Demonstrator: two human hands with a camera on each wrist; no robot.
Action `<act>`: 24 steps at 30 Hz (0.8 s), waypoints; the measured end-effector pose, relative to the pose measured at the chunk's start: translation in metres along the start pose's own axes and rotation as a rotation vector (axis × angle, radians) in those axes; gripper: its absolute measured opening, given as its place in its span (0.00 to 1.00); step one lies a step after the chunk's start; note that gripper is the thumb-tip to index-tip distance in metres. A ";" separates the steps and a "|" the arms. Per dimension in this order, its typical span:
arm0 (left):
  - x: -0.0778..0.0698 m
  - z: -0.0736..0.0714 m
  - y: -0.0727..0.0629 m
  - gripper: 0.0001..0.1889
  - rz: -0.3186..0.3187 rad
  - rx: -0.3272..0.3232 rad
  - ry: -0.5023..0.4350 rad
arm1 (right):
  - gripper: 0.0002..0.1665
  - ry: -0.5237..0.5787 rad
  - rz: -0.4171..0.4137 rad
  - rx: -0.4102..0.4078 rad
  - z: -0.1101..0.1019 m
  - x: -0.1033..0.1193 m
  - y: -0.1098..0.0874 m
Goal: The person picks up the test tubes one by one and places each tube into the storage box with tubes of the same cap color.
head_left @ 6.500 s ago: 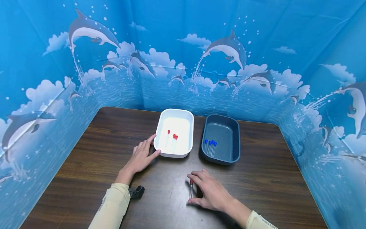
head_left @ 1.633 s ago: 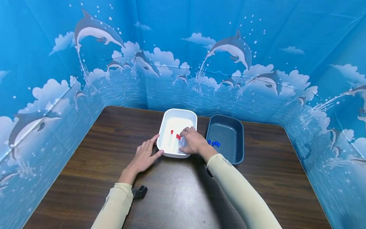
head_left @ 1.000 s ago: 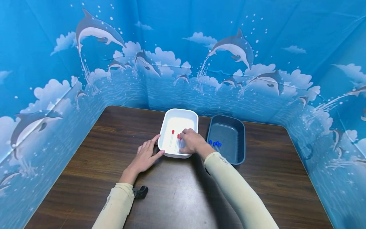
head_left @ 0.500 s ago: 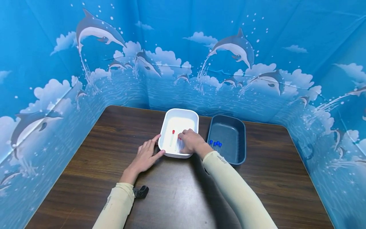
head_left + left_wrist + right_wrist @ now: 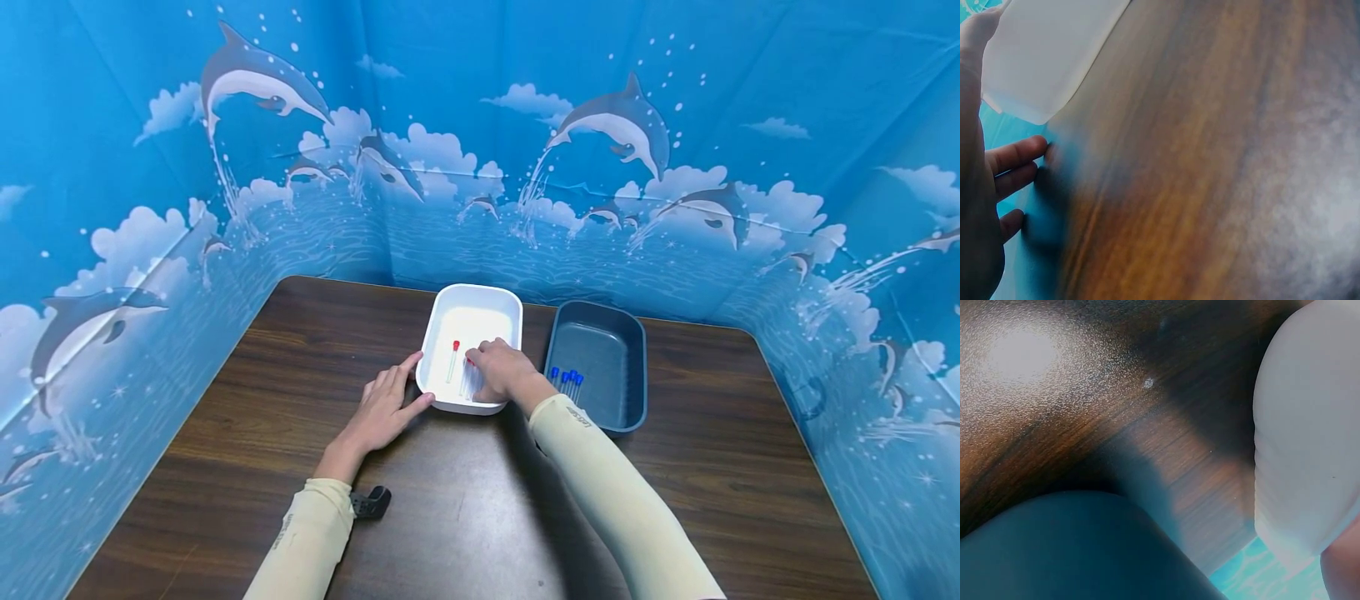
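My left hand (image 5: 378, 412) has its fingers extended, index finger and thumb touching the near left corner of a white tray (image 5: 480, 290). In the left wrist view this hand (image 5: 1019, 153) shows loosely spread fingers beside the tray wall (image 5: 1054, 50). Reaching inside the tray, my right hand (image 5: 506, 371) holds a clear red-capped test tube between thumb and fingertips, largely hidden by the hand. More red-capped tubes (image 5: 467, 380) lie right against its fingertips, caps partly covered. A separate red-capped test tube (image 5: 452, 367) lies to their left.
To the right stands a dark blue-grey tray (image 5: 639, 358) with several blue-capped test tubes (image 5: 572, 379) at its near left. Both trays rest on a brown wood-grain table (image 5: 450, 517). A blue dolphin-print curtain (image 5: 450, 150) surrounds the table's back and sides.
Earlier the right hand held a red-capped tube over the table; it has since carried it into the white tray. Lately it has shifted slightly left against the other tubes. The left hand stays put.
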State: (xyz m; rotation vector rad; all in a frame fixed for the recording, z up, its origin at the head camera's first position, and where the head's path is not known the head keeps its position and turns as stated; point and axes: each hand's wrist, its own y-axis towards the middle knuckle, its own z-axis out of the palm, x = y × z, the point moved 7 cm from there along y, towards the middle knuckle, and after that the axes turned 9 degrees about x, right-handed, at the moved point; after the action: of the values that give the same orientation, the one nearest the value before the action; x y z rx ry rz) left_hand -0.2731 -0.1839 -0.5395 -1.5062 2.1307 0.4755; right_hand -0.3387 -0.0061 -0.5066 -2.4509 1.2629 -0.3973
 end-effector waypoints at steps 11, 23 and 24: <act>0.000 0.001 -0.001 0.39 0.001 0.006 -0.003 | 0.48 0.004 -0.005 0.015 -0.001 0.001 -0.001; -0.001 -0.001 -0.002 0.40 -0.011 0.014 -0.006 | 0.47 0.003 -0.011 0.013 -0.002 0.001 -0.002; -0.001 -0.001 -0.001 0.40 -0.013 0.014 -0.007 | 0.47 0.003 -0.013 0.009 -0.002 0.001 -0.002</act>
State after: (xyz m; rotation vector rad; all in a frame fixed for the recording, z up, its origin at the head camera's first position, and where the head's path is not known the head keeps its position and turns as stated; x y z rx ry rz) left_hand -0.2716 -0.1839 -0.5381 -1.5072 2.1140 0.4590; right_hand -0.3374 -0.0065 -0.5037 -2.4532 1.2435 -0.4093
